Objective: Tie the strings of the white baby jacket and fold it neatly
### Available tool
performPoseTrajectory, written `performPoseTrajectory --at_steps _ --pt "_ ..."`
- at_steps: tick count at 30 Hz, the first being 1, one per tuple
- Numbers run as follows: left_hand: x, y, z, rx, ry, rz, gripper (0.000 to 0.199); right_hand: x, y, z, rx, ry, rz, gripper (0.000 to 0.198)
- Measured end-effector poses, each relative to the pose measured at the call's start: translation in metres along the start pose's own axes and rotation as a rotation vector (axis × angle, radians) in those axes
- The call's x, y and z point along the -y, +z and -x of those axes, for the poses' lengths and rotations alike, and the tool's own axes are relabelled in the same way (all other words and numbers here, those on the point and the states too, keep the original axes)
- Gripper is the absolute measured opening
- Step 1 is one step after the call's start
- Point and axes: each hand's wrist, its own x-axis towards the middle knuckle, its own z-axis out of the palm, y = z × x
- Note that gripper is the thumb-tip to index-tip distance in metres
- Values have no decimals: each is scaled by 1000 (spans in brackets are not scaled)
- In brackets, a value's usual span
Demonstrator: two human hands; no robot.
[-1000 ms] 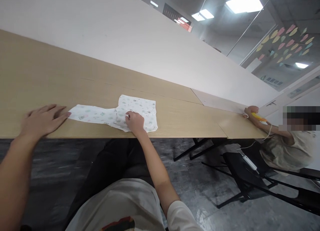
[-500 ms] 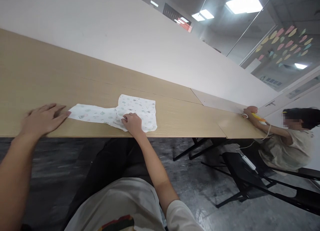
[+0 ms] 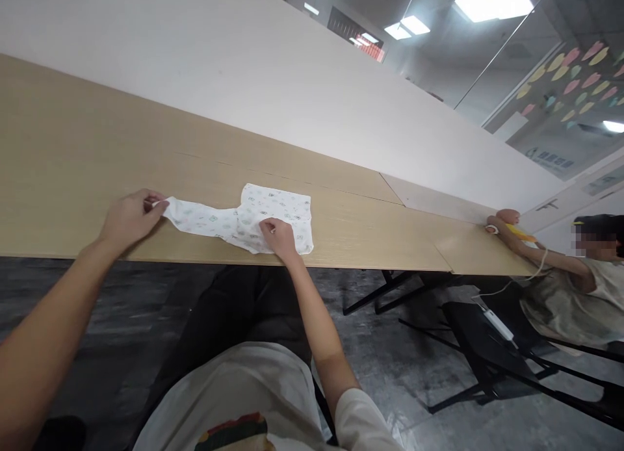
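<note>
A white baby shirt [image 3: 287, 205] with a small printed pattern lies on the light wood table, close to its front edge. Its wide body is at the right, and one long sleeve [image 3: 202, 219] stretches out to the left. My left hand [image 3: 134, 218] pinches the sleeve's end between thumb and fingers, the tip slightly lifted. On the lower part of the body rests my right hand [image 3: 279, 235], its fingers curled and closed on the cloth; the fingertips are partly hidden.
The table [image 3: 88, 158] runs along a white partition [image 3: 205, 67]. At the far right another person [image 3: 580, 272] sits, arms around a baby doll [image 3: 508, 218] on the table. Black folding chairs [image 3: 480, 340] stand at the right, a white power strip [image 3: 498, 324] on one.
My left hand has moved right and gone from lying spread at the sleeve's end to pinching it. My right hand's fingers have curled closed on the body. The view has shifted slightly.
</note>
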Motion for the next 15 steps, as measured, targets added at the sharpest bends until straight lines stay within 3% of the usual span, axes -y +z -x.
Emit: performPoseTrajectory --at_steps 3,6,10,15 --pt "-34 0 -7 -111 -39 159 58 -8 -14 3 -121 65 -94 22" --pt "-78 2 -12 -184 38 366 61 -16 -25 3 -210 136 -231 21" --pt "-144 20 -5 -110 228 558 60 -25 -28 -7 -211 220 -510 19" --pt "-209 72 20 -6 475 596 42 -41 -15 -24 -133 368 -858 31"
